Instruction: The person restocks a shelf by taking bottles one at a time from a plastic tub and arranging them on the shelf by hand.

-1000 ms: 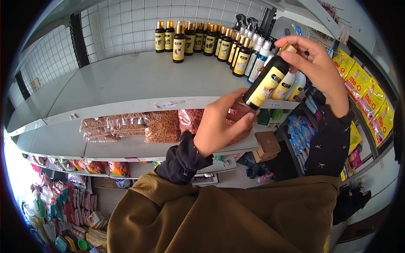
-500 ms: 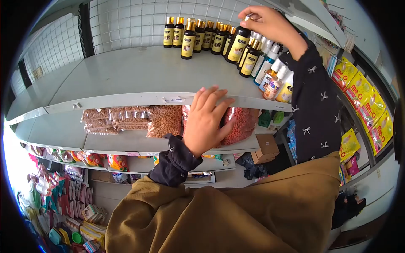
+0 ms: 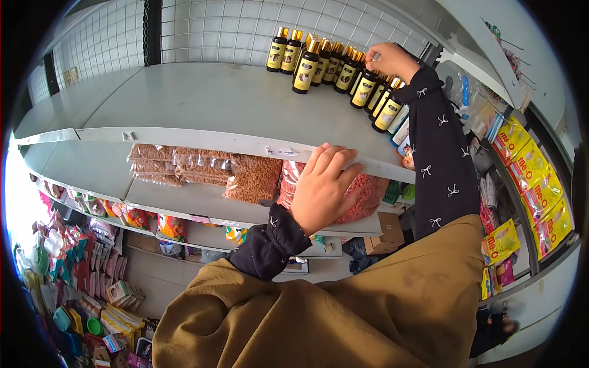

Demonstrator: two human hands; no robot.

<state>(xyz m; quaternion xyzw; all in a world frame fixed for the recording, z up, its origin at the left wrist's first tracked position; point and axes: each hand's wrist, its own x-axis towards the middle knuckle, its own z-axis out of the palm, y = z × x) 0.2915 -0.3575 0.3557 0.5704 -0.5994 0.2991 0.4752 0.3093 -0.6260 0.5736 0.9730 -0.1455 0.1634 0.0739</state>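
Note:
My right hand (image 3: 391,61) reaches to the back right of the upper shelf (image 3: 202,101), its fingers closed at the gold cap of a dark bottle with a yellow label (image 3: 364,89). More such bottles stand left and right of it, among them a front bottle (image 3: 305,73) and a bottle nearer the shelf's right end (image 3: 388,113). Fingers spread, my left hand (image 3: 328,187) rests at the front edge of that shelf with nothing in it. Behind and below it lie bags of red pellets (image 3: 367,193). My right sleeve partly hides the spray bottles.
Bags of brown pellets (image 3: 254,178) lie on the shelf below. A cardboard box (image 3: 389,232) is at the lower right. Yellow packets (image 3: 531,162) hang on the right, and a wire grid (image 3: 215,30) backs the upper shelf. Part of another person (image 3: 494,328) shows at the lower right.
The view has shifted, so the shelf sits further right. My right hand has come lower over the bottles, and the bottle it held stands among the others. My left hand remains at the shelf edge.

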